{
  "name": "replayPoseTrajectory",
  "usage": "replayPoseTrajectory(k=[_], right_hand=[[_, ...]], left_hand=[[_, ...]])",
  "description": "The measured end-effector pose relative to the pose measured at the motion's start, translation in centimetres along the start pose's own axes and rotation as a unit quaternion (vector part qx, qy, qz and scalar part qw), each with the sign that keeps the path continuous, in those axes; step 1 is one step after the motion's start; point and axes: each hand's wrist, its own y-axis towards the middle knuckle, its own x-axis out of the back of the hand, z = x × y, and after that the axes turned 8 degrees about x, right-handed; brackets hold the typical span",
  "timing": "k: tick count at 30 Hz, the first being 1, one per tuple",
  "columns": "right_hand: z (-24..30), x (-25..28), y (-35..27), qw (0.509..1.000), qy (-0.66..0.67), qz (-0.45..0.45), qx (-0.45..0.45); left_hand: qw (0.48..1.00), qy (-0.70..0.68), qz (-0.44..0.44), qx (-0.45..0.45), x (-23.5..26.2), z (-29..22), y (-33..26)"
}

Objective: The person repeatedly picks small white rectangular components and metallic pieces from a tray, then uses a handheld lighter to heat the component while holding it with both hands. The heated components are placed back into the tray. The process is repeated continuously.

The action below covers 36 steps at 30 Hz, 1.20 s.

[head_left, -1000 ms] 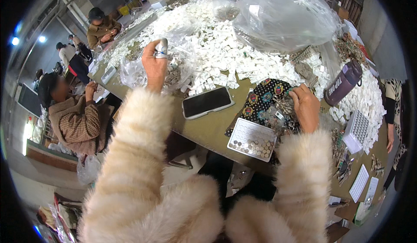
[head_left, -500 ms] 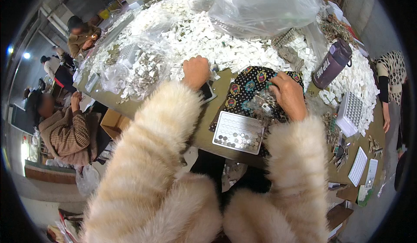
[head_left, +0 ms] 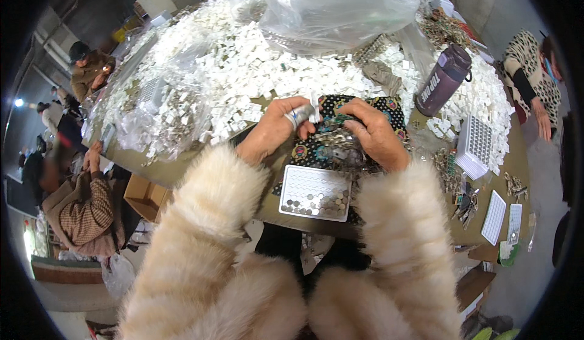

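Observation:
My left hand [head_left: 275, 128] is closed around a small silvery tube-like piece [head_left: 302, 114], held just above a dark patterned cloth [head_left: 359, 112]. My right hand [head_left: 376, 134] rests on the cloth, its fingers curled over a heap of small metal parts [head_left: 336, 139]. In front of both hands a white gridded tray [head_left: 315, 192] lies flat, with its near rows filled with several round metal pieces. Cream fur sleeves cover both forearms.
A large heap of small white pieces [head_left: 255, 66] covers the far table, with clear plastic bags [head_left: 334, 8] on it. A purple bottle [head_left: 444, 79] stands right, near more white trays [head_left: 477, 145]. Other people sit at left [head_left: 79, 206] and right [head_left: 532, 75].
My left hand came back from the far left of the table to the patterned cloth, bringing the small silvery piece. My right hand stayed on the cloth.

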Motion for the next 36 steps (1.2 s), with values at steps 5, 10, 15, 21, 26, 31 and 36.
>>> replayPoseTrajectory(k=[5, 10, 15, 21, 26, 31, 36], right_hand=[[0.2, -0.4, 0.4, 1.000, 0.018, -0.012, 0.014], [0.3, -1.5, 0.1, 0.995, -0.087, -0.018, -0.038], [0.3, -2.2, 0.5, 0.998, -0.017, -0.058, -0.019], [1.2, -2.3, 1.0, 0.996, -0.020, -0.086, -0.002], [1.5, -2.6, 1.3, 0.987, -0.085, -0.125, 0.046], [1.1, -2.6, 1.5, 0.972, -0.171, -0.127, 0.102], [1.1, -2.7, 1.1, 0.977, -0.143, -0.155, 0.044]], left_hand=[[0.999, -0.026, 0.021, -0.026, -1.8, 0.9, 0.2], [0.997, -0.077, -0.017, -0.002, -1.6, 1.3, 0.7], [1.000, 0.010, -0.002, -0.006, -0.7, 1.3, 0.1], [0.993, -0.112, 0.019, 0.010, -0.6, 1.2, -0.1], [0.989, -0.142, 0.022, 0.043, -0.6, 1.2, -0.2], [0.985, -0.162, 0.009, 0.053, -0.3, 0.8, -0.2], [0.987, -0.124, 0.063, 0.077, 0.0, 0.6, -0.6]])
